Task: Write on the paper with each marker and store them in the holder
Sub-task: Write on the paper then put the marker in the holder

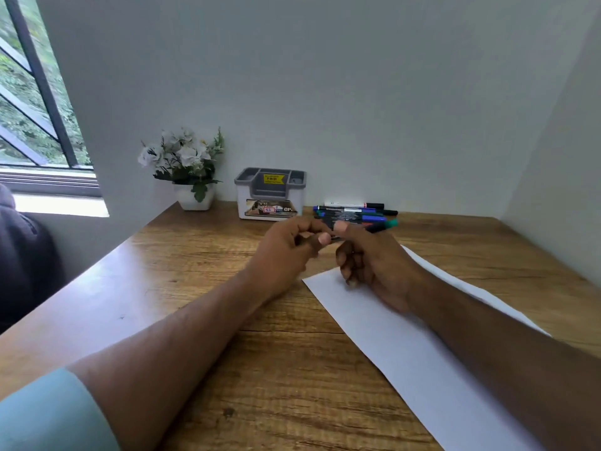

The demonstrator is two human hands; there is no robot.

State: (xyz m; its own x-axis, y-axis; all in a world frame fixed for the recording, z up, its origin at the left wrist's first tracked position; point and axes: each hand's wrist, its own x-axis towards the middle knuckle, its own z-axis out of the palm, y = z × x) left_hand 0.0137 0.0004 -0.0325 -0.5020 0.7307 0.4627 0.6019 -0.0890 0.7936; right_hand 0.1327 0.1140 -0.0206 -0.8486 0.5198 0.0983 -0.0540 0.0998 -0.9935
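Step in hand: it seems a marker [335, 230] is being uncapped or capped; which one, I cannot tell.
Left hand [286, 252]: fingers curled, thumb and forefinger pinch one end of the dark marker.
Right hand [374, 265]: closed around the other end, above the paper [406, 346].
Paper: white sheet on the worktop [201, 252], no writing visible on it.
Other markers [354, 213]: a row lying just behind the hands, near the wall.
Holder [270, 193]: grey and white, left of the row; no marker is visible inside.
Next move: probably pull the two ends apart, then bring the tip down to the paper.
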